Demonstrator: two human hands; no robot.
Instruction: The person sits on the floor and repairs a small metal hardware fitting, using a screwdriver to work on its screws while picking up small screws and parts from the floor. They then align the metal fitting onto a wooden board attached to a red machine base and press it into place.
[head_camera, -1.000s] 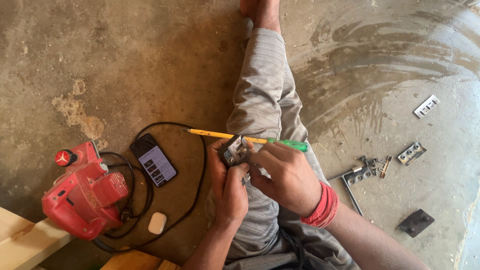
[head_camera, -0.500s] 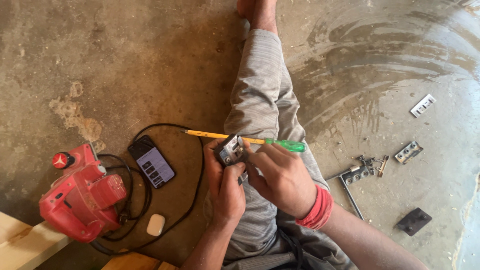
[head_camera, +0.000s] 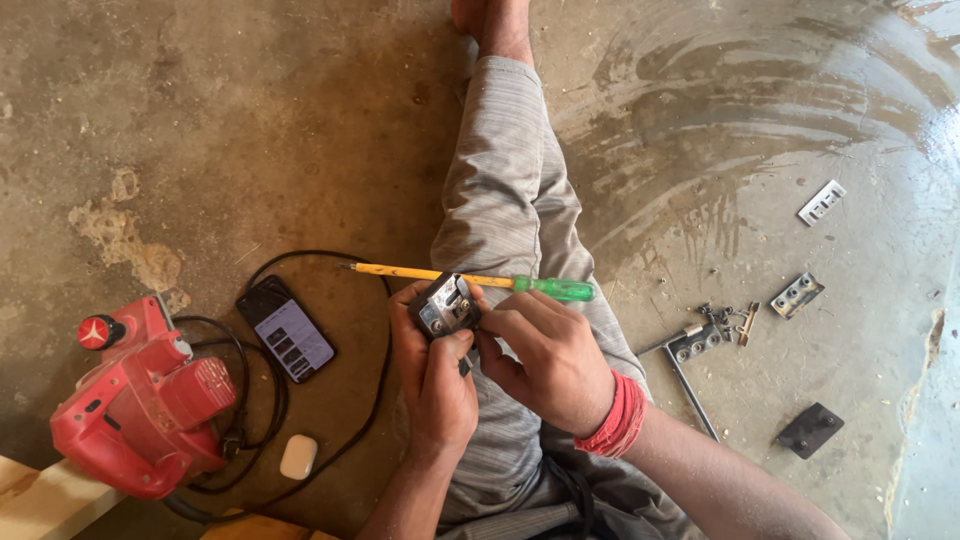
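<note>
Both hands grip a small dark metal part (head_camera: 445, 305) with shiny screws over the lap: left hand (head_camera: 437, 375) beneath it, right hand (head_camera: 545, 355) pinching its edge. A green-handled screwdriver (head_camera: 470, 279) lies across the leg, above a stained concrete floor (head_camera: 250, 130)

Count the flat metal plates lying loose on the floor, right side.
3: a pale slotted plate farthest away, a grey holed plate below it, a dark plate nearest. The parts cluster may hide more.
</note>
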